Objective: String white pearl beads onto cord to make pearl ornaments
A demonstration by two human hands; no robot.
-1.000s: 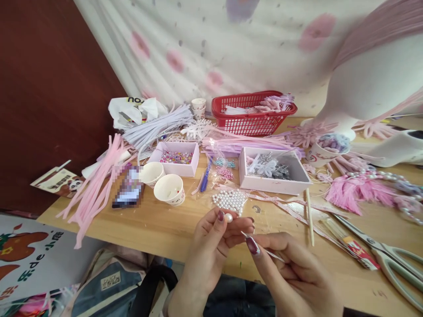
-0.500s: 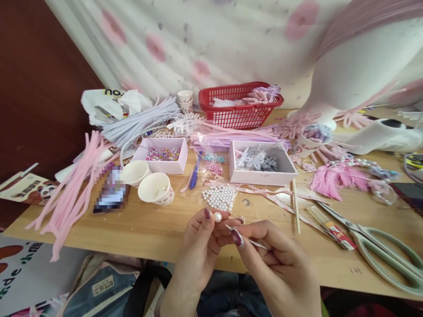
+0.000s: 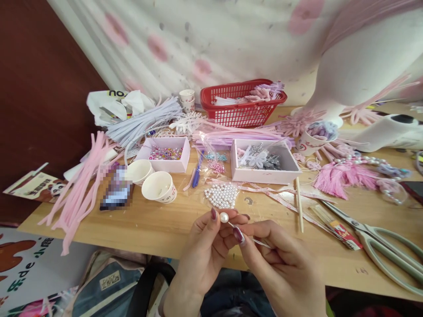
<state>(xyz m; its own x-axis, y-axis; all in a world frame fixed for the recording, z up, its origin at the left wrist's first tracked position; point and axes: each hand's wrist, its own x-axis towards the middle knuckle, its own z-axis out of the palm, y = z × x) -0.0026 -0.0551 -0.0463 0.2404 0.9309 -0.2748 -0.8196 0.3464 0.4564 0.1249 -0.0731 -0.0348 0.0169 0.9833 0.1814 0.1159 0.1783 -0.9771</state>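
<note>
Between the thumb and fingers of my left hand (image 3: 206,251) sits a large pearl bead (image 3: 224,217). My right hand (image 3: 277,259) pinches a thin white cord (image 3: 261,243), whose tip reaches the bead's lower right side; whether it has entered a hole I cannot tell. Just beyond my fingers lies a pile of smaller pearl beads (image 3: 220,195) on clear plastic. Past it are small pink beads (image 3: 216,167) and blue beads (image 3: 215,156) in a clear bag.
Two paper cups (image 3: 159,187) stand left of the pearls. Behind are a bead box (image 3: 180,164), a white box (image 3: 264,175) and a red basket (image 3: 241,115). Large scissors (image 3: 370,237), a wooden stick (image 3: 299,204) and ribbon lie right. Pink pipe cleaners (image 3: 81,185) overhang the left edge.
My right hand has brought the cord's tip up against the pearl bead, closing the gap between them. The whole view has shifted slightly.
</note>
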